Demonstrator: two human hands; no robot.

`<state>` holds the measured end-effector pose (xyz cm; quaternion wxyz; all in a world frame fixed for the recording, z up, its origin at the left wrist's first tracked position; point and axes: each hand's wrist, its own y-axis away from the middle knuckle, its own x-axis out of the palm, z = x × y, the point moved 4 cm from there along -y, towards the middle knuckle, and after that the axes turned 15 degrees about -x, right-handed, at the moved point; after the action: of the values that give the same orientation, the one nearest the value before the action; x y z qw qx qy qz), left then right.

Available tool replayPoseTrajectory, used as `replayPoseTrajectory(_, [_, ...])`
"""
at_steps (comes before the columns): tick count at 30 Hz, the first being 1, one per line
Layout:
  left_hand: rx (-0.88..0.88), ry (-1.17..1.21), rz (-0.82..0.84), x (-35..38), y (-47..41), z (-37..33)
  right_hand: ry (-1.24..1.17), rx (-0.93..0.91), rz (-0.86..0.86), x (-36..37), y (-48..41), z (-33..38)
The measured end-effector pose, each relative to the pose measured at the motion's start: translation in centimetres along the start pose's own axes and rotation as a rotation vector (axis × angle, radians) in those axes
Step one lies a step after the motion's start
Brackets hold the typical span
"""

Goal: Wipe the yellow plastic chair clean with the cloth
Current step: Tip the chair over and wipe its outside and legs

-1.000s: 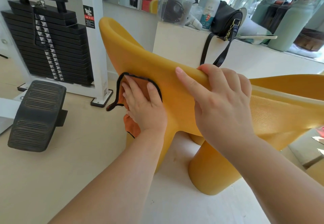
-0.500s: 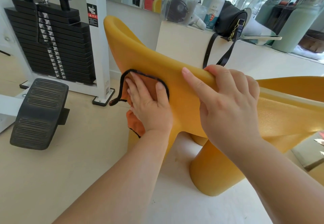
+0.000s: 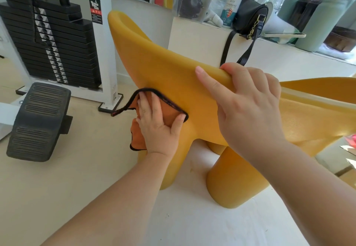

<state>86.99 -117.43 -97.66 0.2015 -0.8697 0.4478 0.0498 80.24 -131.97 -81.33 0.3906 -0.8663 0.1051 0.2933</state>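
Observation:
The yellow plastic chair fills the middle of the head view, its curved back edge running from upper left to right. My left hand lies flat, fingers straight, pressing an orange cloth with a black hem against the chair's outer side, above a thick leg. My right hand grips the chair's top rim, fingers curled over it, thumb stretched along the near face. Part of the cloth is hidden under my left hand.
A weight-stack machine with a black foot pedal stands at the left on the pale floor. Behind the chair a white ledge carries a black handbag, spray bottles and a clear box.
My left hand has slid the cloth down and a little to the right along the chair's side. My right hand keeps its grip on the rim.

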Motion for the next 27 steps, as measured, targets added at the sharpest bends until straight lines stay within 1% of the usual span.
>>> replayPoseTrajectory(4, [-0.158,-0.113,0.099,1.5,3.9,5.2,0.025,0.006,-0.005,0.1,0.1,0.1])
replayPoseTrajectory(7, [-0.158,-0.156,0.115,1.9,4.6,6.1,0.051,0.012,0.001,0.3,0.3,0.3])
replayPoseTrajectory(10, [-0.151,-0.152,0.067,2.0,4.2,4.4,0.088,0.044,0.033,0.2,0.7,0.6])
replayPoseTrajectory(12, [-0.108,-0.134,-0.001,1.8,3.3,1.7,0.091,0.066,0.048,0.3,0.8,0.8])
replayPoseTrajectory(15, [0.072,-0.148,-0.085,1.4,1.3,-1.3,0.085,0.074,0.040,0.3,0.7,0.7])
replayPoseTrajectory(17, [0.129,-0.127,-0.093,1.3,0.6,-0.5,0.084,0.062,0.022,0.3,0.8,0.8])
replayPoseTrajectory(19, [0.134,-0.126,-0.073,1.3,1.0,2.3,0.075,0.059,0.018,0.3,0.9,0.7])
replayPoseTrajectory(21, [0.054,-0.159,0.005,1.6,2.4,6.0,0.065,0.053,0.027,0.3,0.9,0.5])
replayPoseTrajectory(24, [-0.142,-0.186,0.152,2.1,4.9,10.1,0.084,0.023,0.023,0.3,0.9,0.4])
replayPoseTrajectory(25, [-0.171,-0.203,0.168,2.2,5.4,10.5,0.083,0.015,0.019,0.3,0.9,0.3])
replayPoseTrajectory(27, [-0.165,-0.249,0.154,2.2,5.6,9.8,0.079,0.011,0.017,0.3,0.9,0.1])
